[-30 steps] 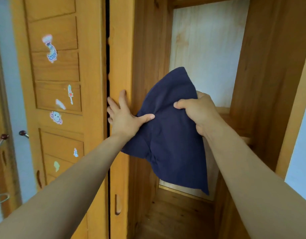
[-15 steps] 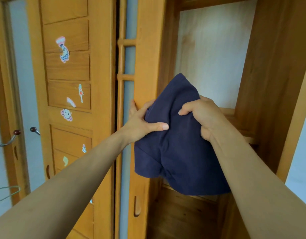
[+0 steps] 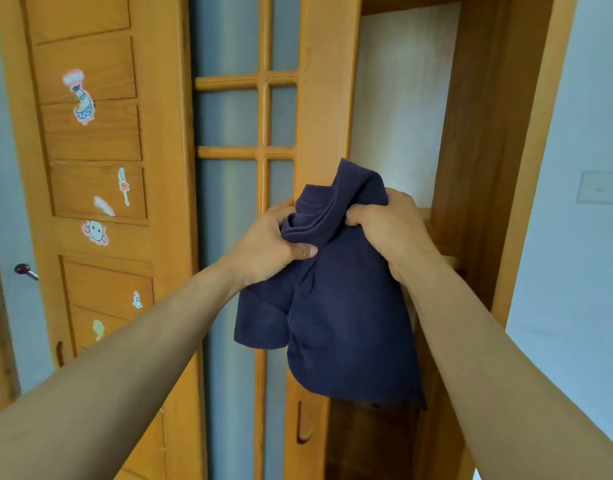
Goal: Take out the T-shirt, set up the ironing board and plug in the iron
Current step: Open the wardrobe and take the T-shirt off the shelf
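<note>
- Near the middle of the frame, slightly right, a dark navy T-shirt (image 3: 339, 306) hangs bunched in the air, held up by both hands in front of an open wooden wardrobe (image 3: 478, 133).
- The left hand (image 3: 274, 247) grips the shirt's upper left part; its thumb presses across the front of the cloth and its fingers (image 3: 281, 206) curl behind the collar area.
- The right hand (image 3: 388, 226) is closed tight on the shirt's upper right part, with cloth gathered into the fist.
- A ribbed neckline fold (image 3: 315, 226) runs between the two hands, and a peak of fabric stands up above them.
- Below the hands the shirt droops in loose folds; its lower edge ends in the lower centre of the frame, before the dark inside of the wardrobe.
- At centre frame, a sliding door (image 3: 242, 116) with frosted panes and wooden bars stands behind the left hand.
- On the left side of the frame, a panelled wooden door (image 3: 90, 150) carries several cartoon stickers (image 3: 80, 97).
- At the right edge, a pale wall bears a light switch plate (image 3: 597, 188).
- Both bare forearms reach in from the lower corners of the frame.
</note>
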The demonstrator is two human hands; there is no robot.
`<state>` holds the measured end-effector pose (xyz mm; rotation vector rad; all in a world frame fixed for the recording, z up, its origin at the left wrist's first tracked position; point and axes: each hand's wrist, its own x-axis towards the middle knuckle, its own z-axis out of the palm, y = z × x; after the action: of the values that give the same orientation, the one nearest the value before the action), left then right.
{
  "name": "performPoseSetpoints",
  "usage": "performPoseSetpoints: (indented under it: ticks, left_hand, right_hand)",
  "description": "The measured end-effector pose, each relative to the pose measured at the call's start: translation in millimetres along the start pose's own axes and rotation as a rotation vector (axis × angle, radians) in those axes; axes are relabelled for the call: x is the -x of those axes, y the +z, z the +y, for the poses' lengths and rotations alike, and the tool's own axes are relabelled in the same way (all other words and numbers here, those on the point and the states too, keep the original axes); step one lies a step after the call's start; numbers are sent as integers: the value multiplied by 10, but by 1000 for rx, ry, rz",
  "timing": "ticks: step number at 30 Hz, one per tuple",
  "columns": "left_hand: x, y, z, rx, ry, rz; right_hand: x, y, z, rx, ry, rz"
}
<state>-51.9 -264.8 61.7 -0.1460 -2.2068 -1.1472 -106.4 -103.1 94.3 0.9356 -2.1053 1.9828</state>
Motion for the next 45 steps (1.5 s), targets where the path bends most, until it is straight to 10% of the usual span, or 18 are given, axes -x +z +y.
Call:
performPoseSetpoints:
  ticks: [37, 45]
  left_hand:
    - [-194, 868, 650, -74, 154, -261]
    - [-259, 868, 1069, -139, 281, -79]
  right_hand:
    - [282, -847, 59, 409, -85, 352]
    - [392, -1047, -139, 288, -180, 451]
